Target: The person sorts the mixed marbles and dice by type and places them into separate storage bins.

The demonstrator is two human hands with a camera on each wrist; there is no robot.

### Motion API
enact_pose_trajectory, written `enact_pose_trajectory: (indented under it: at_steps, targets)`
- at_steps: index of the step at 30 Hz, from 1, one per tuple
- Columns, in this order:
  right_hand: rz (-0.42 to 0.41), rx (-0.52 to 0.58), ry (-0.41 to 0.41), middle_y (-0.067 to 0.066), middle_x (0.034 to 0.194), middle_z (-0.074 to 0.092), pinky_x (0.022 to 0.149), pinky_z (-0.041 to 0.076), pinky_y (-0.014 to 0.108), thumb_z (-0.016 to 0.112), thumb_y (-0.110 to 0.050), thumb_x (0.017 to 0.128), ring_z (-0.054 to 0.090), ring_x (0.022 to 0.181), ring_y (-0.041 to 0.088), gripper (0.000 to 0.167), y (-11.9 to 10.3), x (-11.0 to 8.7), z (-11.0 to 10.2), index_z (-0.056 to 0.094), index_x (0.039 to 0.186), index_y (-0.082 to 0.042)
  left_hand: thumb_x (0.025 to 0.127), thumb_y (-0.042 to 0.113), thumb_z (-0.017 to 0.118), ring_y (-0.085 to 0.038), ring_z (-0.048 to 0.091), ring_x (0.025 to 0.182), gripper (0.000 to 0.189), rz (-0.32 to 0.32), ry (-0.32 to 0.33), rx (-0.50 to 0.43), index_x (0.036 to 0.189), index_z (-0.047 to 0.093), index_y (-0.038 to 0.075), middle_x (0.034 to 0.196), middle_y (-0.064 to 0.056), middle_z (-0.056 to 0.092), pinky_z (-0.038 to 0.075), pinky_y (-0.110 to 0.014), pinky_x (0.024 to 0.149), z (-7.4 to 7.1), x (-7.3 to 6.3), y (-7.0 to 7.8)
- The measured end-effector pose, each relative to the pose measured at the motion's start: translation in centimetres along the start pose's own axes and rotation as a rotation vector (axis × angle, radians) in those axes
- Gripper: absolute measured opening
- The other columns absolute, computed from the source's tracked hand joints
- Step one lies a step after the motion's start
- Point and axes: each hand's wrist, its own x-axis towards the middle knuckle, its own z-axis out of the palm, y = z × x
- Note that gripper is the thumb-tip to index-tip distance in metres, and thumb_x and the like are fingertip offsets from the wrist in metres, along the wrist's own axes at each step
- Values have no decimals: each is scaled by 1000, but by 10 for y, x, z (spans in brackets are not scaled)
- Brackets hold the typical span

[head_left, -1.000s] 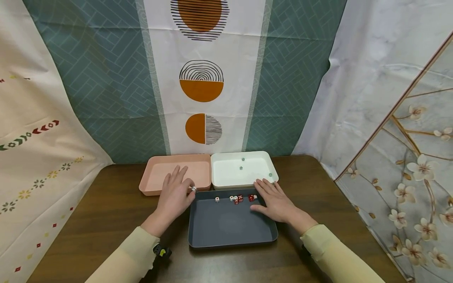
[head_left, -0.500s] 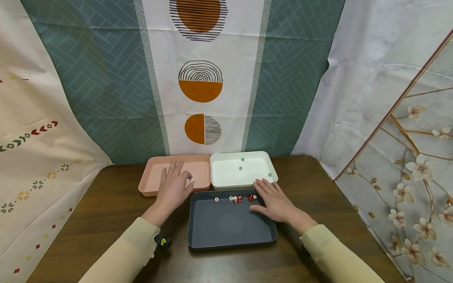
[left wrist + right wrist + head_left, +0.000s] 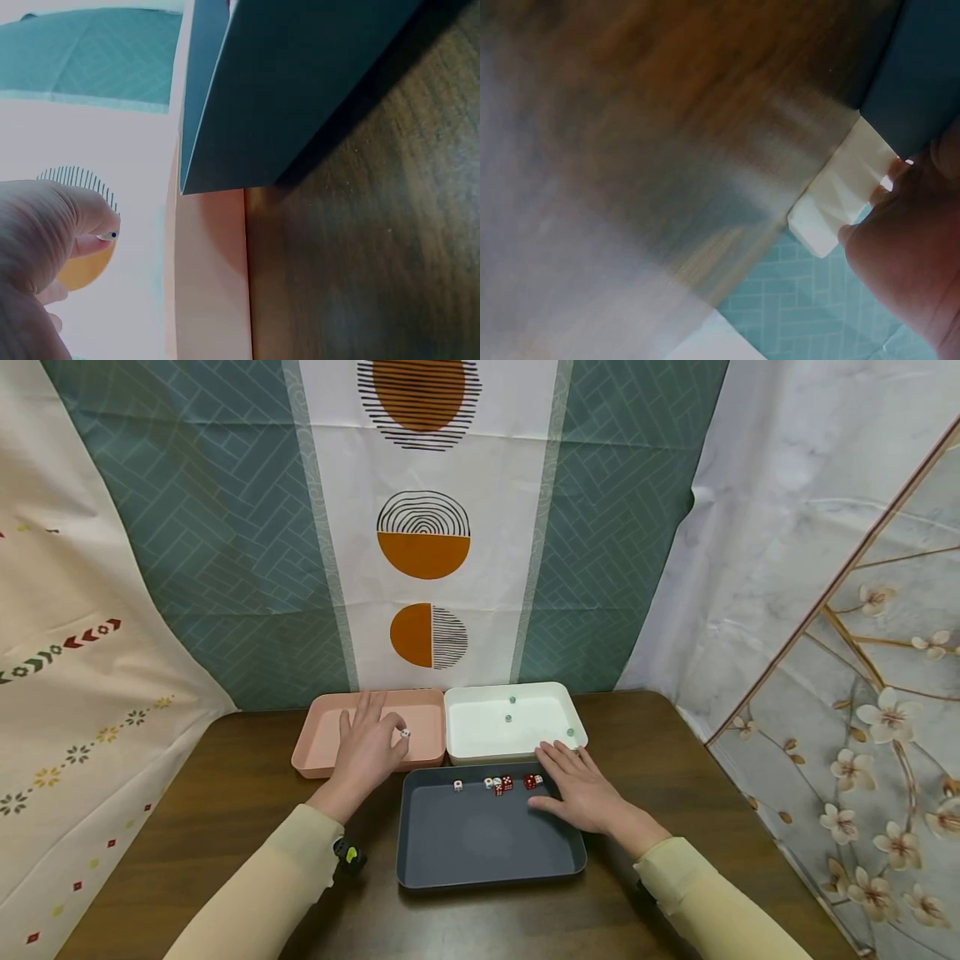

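Left hand (image 3: 363, 750) pinches white die (image 3: 405, 733) over pink tray (image 3: 429, 714), 10 o'clock of dark tray (image 3: 487, 843), right hand (image 3: 581, 789) straight-fingered at 2 o'clock; low, gentle release probably best so die doesn't bounce.

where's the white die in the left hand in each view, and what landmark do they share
Head: the white die is left of centre, below mid-height, pinched by the left hand.
Left wrist: the white die is toward the left, below mid-height.
Right wrist: not in it.
Shared landmark: the dark grey tray, lower middle in head, top centre in left wrist, upper right corner in right wrist.
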Motion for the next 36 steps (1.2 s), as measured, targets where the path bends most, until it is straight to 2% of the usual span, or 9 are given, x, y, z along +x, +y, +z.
enact_pose_trajectory:
  at_steps: [7,21,36]
  targets:
    - [-1,-11,-3,12,182,25,134,8,63,65,-66,105,17,169,37,98,1,0,0,29,175,-8,98,14,81,-54,16,165,14,-22,-49,3,106,79,3,172,-31,35,9,-81,125,4,8,-5]
    - [3,-14,-8,12,182,26,134,8,63,65,-67,104,15,169,36,99,1,0,-1,29,175,-8,99,14,77,-54,19,163,12,-51,-81,57,106,80,5,171,-33,36,8,-83,123,9,25,-7]
    - [-2,-7,6,12,181,26,134,7,63,66,-65,104,16,169,36,98,1,0,1,30,175,-7,100,17,78,-54,19,164,14,-74,-110,69,108,81,5,171,-31,37,7,-83,124,19,31,-16]
